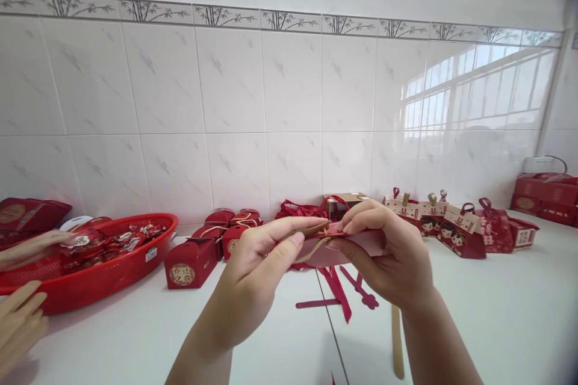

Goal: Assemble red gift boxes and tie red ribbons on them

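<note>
Left hand [259, 261] has a flat gold ribbon [310, 231] pinched, and right hand [394, 254] is gripping a pink-and-red paper box [326, 258].

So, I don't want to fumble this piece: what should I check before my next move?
1. Left hand has the gold strap: ok, pinched between thumb and fingers.
2. Right hand steadies the pink piece: ok, thumb and fingers hold its edge.
3. Strap fully fastened to the piece: cannot tell, the fingers hide part of the join.
4. Table free of loose parts under the hands: not ok, red strips and another gold strip lie there.
5. Other person's hands out of the way: ok, they are off to the left by the red basin.
</note>
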Available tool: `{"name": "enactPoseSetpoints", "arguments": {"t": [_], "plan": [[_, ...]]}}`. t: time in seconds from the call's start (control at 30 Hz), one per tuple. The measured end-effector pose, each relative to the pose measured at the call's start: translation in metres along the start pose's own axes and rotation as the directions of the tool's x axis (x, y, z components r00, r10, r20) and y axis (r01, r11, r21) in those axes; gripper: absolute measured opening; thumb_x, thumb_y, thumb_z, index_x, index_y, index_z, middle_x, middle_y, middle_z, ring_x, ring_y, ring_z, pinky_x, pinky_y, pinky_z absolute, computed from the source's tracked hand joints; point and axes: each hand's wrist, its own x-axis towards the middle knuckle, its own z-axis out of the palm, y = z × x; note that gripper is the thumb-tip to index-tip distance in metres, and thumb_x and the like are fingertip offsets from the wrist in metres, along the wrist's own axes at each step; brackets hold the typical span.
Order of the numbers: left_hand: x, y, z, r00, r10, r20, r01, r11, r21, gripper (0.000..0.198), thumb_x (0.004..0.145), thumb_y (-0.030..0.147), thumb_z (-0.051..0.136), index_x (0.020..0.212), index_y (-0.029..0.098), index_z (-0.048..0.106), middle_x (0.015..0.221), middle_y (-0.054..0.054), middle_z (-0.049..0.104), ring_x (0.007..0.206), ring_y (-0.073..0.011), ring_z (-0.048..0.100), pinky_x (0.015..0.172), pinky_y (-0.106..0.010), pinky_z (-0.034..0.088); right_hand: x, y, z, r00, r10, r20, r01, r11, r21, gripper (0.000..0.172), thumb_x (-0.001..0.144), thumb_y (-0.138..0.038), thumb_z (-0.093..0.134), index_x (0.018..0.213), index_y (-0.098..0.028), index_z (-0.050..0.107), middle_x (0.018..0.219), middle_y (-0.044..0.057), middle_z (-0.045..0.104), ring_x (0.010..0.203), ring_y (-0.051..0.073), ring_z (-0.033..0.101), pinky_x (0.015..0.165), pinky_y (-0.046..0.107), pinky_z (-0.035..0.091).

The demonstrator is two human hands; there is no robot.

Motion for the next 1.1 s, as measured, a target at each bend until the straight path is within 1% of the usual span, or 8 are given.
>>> {"name": "enactPoseSetpoints", "arguments": {"t": [0.2, 0.4, 0.53, 0.63, 0.7, 0.83, 1.0, 1.1], "plan": [[0.002, 0.000, -0.005, 0.996, 0.012, 0.093, -0.015, 0.999, 0.035, 0.026, 0.090, 0.023, 0.049, 0.105, 0.021, 0.071, 0.106, -0.005, 0.072, 0.107, -0.0212, 0.063, 0.088, -0.028, 0.054, 0.000, 0.000, 0.000, 1.000, -0.003, 0.005, 0.003, 1.000, 0.011, 0.022, 0.080, -0.007, 0.066, 0.088, -0.022, 0.053, 0.077, 0.002, 0.062, 0.074, 0.016, 0.060, 0.062, 0.031, 0.052], [0.003, -0.005, -0.011, 0.987, 0.060, 0.151, -0.080, 0.988, 0.130, 0.016, 0.093, 0.025, 0.047, 0.095, 0.020, 0.062, 0.091, -0.004, 0.066, 0.082, -0.0155, 0.062, 0.068, -0.024, 0.051, 0.000, 0.000, 0.003, 1.000, -0.030, 0.005, 0.029, 1.000, 0.002, 0.022, 0.080, -0.006, 0.066, 0.088, -0.021, 0.052, 0.077, 0.002, 0.061, 0.072, 0.016, 0.059, 0.060, 0.031, 0.051], [0.001, -0.006, -0.010, 0.972, 0.123, 0.201, -0.144, 0.985, 0.094, 0.012, 0.091, 0.030, 0.052, 0.095, 0.021, 0.060, 0.100, -0.005, 0.064, 0.091, -0.0184, 0.062, 0.078, -0.030, 0.053, -0.001, 0.000, 0.003, 0.997, -0.070, -0.022, 0.071, 0.997, 0.013, 0.026, 0.077, -0.002, 0.067, 0.088, -0.021, 0.052, 0.077, 0.002, 0.060, 0.072, 0.015, 0.059, 0.060, 0.031, 0.050], [-0.001, -0.005, -0.011, 0.934, 0.262, 0.243, -0.295, 0.949, 0.109, 0.031, 0.077, 0.030, 0.073, 0.104, 0.022, 0.060, 0.109, -0.006, 0.062, 0.103, -0.0224, 0.059, 0.090, -0.033, 0.052, -0.002, -0.003, 0.002, 0.991, -0.101, -0.091, 0.104, 0.994, 0.025, 0.029, 0.075, 0.002, 0.067, 0.089, -0.020, 0.053, 0.082, 0.002, 0.060, 0.074, 0.015, 0.060, 0.060, 0.030, 0.051], [-0.001, -0.007, -0.011, 0.895, 0.365, 0.258, -0.409, 0.900, 0.147, 0.039, 0.072, 0.020, 0.078, 0.106, 0.022, 0.060, 0.107, -0.006, 0.062, 0.107, -0.0233, 0.057, 0.093, -0.034, 0.051, -0.002, -0.006, 0.002, 0.984, -0.104, -0.141, 0.113, 0.992, 0.052, 0.031, 0.073, 0.003, 0.067, 0.089, -0.020, 0.054, 0.084, 0.003, 0.061, 0.074, 0.015, 0.061, 0.060, 0.029, 0.052], [0.002, -0.013, -0.010, 0.825, 0.521, 0.217, -0.556, 0.817, 0.154, 0.028, 0.083, 0.003, 0.060, 0.101, 0.024, 0.065, 0.098, -0.005, 0.062, 0.103, -0.0200, 0.059, 0.087, -0.033, 0.054, -0.001, -0.014, 0.005, 0.975, -0.082, -0.206, 0.122, 0.975, 0.188, 0.030, 0.073, 0.002, 0.068, 0.088, -0.021, 0.055, 0.082, 0.002, 0.065, 0.072, 0.016, 0.064, 0.065, 0.032, 0.054], [0.002, -0.015, -0.011, 0.753, 0.628, 0.196, -0.655, 0.744, 0.132, 0.027, 0.083, 0.004, 0.061, 0.098, 0.025, 0.068, 0.103, -0.004, 0.067, 0.107, -0.0212, 0.060, 0.096, -0.038, 0.049, -0.001, -0.019, 0.008, 0.981, -0.063, -0.182, 0.113, 0.954, 0.279, 0.031, 0.074, 0.003, 0.066, 0.090, -0.020, 0.055, 0.084, 0.003, 0.067, 0.075, 0.017, 0.064, 0.071, 0.036, 0.054], [-0.001, -0.013, -0.011, 0.743, 0.638, 0.202, -0.664, 0.740, 0.106, 0.022, 0.086, 0.009, 0.059, 0.100, 0.025, 0.067, 0.101, -0.004, 0.069, 0.106, -0.0220, 0.061, 0.101, -0.043, 0.045, -0.001, -0.021, 0.008, 0.981, -0.070, -0.181, 0.123, 0.946, 0.300, 0.030, 0.074, 0.003, 0.066, 0.090, -0.020, 0.055, 0.083, 0.003, 0.066, 0.072, 0.016, 0.063, 0.067, 0.036, 0.052]]}}
